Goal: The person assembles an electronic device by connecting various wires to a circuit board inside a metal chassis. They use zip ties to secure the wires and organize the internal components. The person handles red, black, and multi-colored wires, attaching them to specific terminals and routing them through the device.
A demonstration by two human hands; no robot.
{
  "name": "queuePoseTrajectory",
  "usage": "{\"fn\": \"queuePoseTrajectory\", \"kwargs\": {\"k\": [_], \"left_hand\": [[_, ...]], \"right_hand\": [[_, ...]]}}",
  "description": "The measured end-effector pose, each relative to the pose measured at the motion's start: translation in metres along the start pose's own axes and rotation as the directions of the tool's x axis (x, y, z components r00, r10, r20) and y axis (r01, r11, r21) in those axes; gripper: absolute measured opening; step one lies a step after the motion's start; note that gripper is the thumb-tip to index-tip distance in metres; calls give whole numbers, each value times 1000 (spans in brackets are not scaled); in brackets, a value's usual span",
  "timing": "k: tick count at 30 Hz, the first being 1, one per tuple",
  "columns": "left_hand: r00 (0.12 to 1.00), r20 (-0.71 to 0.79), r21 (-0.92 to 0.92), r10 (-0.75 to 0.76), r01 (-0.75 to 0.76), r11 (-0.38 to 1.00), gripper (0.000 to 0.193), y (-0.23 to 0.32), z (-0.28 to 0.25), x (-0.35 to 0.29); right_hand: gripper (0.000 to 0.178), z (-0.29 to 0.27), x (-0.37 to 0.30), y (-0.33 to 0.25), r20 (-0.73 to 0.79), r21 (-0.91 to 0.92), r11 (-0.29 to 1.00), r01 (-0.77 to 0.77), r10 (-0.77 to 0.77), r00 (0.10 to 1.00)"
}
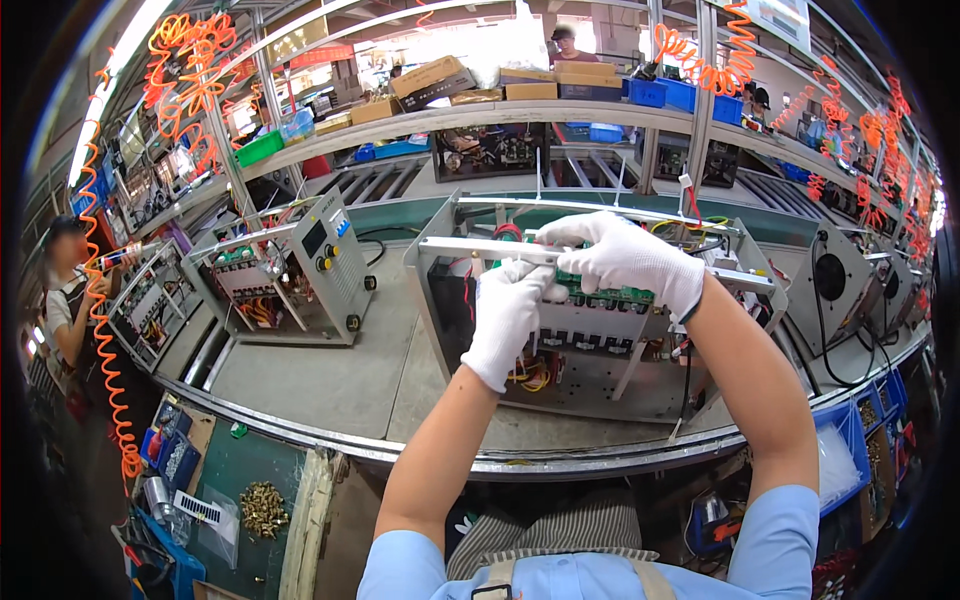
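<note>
An unfinished electrical machine with its side uncovered stands in front of me, its metal chassis [434,315] holding green circuit boards, black parts and coloured wires. Along its upper near side runs a flat metal bar [460,246]. My left hand [507,315], in a white glove, is closed at the bar, fingertips pinched just below it. Above and to the right, my right hand [625,262], also white-gloved, bends over the bar with curled fingers meeting the left fingertips. Whatever lies between the fingers is too small or hidden to make out. Thin white strips [540,178] stick up behind.
Another open machine [330,262] stands to the left, and a grey panel with a fan [829,270] to the right. Below left, a green mat [270,450] carries brass fittings [264,508]. Orange coiled hoses [105,370] hang at the left. Boxes [432,82] line the shelf above.
</note>
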State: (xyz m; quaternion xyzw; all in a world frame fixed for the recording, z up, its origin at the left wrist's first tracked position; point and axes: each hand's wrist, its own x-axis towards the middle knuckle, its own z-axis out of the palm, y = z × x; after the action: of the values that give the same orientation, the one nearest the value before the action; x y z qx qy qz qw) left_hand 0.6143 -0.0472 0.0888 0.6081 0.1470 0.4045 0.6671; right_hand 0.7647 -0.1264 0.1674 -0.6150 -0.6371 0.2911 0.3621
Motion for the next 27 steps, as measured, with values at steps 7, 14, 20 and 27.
{"fn": "queuePoseTrajectory", "kwargs": {"k": [7,14,20,27], "left_hand": [[980,-74,123,182,-172,977,26,4,1,-21],[993,106,-34,48,-45,998,20,34,-18,-13],[988,-111,98,106,-96,991,17,19,-8,-19],[990,-85,118,109,-98,988,16,17,-7,-21]], "right_hand": [[29,5,-8,-9,-72,-9,999,35,-35,997],[28,7,-7,-9,-49,10,998,70,-69,996],[26,6,-5,-8,-72,8,999,38,-37,997],[25,5,-3,-2,-63,19,999,39,-38,997]]}}
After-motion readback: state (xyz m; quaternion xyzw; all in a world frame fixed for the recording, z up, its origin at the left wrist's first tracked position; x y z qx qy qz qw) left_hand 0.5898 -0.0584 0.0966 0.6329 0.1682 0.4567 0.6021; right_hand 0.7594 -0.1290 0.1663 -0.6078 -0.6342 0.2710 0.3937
